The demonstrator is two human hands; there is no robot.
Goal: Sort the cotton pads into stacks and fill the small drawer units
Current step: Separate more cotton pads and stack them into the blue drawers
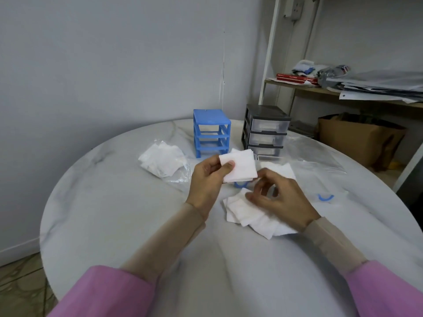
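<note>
Left hand (209,177) pinching squared stack of cotton pads (239,165), thumb on top, holding it above surface (114,213). Right hand (278,200) hovering with fingers loosely curled, gripping nothing, touching loose pads (249,216) lying at its 7 o'clock. Stack sitting at right hand's 11 o'clock, near. Blue drawer frame (211,132) and grey drawer unit (265,131) standing at 12 o'clock, beyond stack. Right hand nearer loose pads.

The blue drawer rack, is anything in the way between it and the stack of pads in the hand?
Nothing visible. The left hand holds the stack of cotton pads just in front of the blue drawer rack, whose slots have no drawers in them.
</note>
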